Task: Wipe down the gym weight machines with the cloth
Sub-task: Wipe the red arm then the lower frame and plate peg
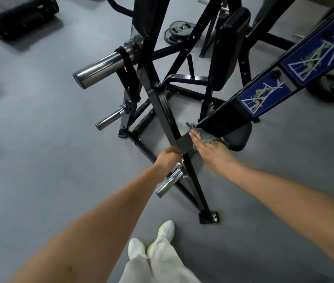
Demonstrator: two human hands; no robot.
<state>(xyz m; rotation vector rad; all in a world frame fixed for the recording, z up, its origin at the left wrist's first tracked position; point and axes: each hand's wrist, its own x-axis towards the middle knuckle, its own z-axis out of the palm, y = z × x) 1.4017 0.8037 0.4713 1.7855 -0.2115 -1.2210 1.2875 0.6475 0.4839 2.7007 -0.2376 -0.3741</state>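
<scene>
Nearest, white shoes [166, 229] and pale trousers stand on the grey floor [39, 139]. The left hand [169, 158] curls its fingers round the slanted black frame bar [160, 103] of the plate-loaded weight machine. Just beside it, the right hand [209, 147] lies flat with straight fingers, pressing the grey cloth [208, 136] against the frame by the lower end of the labelled beam [264, 97]. Beyond it are chrome plate sleeves [99, 70]. Farther off, weight plates [179, 31] lie on the floor.

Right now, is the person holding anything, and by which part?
The left hand grips the slanted black bar beside its grey plate. The right hand grips nothing: it presses the grey cloth flat onto the machine.
</scene>
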